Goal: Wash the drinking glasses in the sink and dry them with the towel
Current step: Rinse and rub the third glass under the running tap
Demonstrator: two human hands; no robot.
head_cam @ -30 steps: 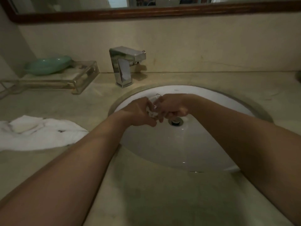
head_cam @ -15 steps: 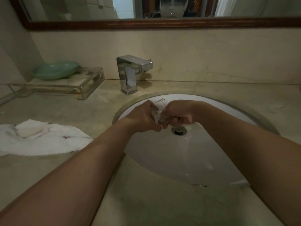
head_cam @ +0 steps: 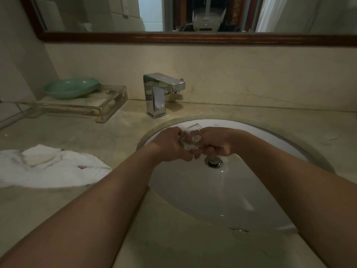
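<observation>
1. Visibility: dim light. The glass (head_cam: 190, 141) is clear and mostly covered by both hands. Only its rim and part of its wall show, and I cannot tell whether anything is in it.
2. Left hand (head_cam: 170, 147): fingers curled round the glass from the left, gripping it. Fingertips are hidden behind the glass.
3. Right hand (head_cam: 216, 142): curled tight and gripping the glass from the right. The thumb is hidden, so I cannot tell whether it is inside the glass or on the wall.
4. Glass position: held between the two hands over the sink (head_cam: 251, 136), just behind the drain (head_cam: 213, 162). It is tilted, rim toward the faucet (head_cam: 160, 93), and is not touching the basin.
5. Both forearms are cut off by the bottom and side edges of the frame.
6. Sink contents: the chrome drain sits at the bottom, with a few wet glints on the white wall.
7. Clear tray (head_cam: 108, 105): on the counter (head_cam: 77, 136), left of the faucet. It holds a green dish (head_cam: 71, 89) at its far-left end. Flat pale items lie under and beside the dish, too blurred to identify. The inside of the dish is not readable.
8. Towel (head_cam: 48, 169): white and crumpled, with a small red mark. It lies on the counter left of the sink, well apart from the hands, and its left edge is cut off.
9. Mirror (head_cam: 193, 14): the top is cut off and the reflection is cluttered and unclear.
</observation>
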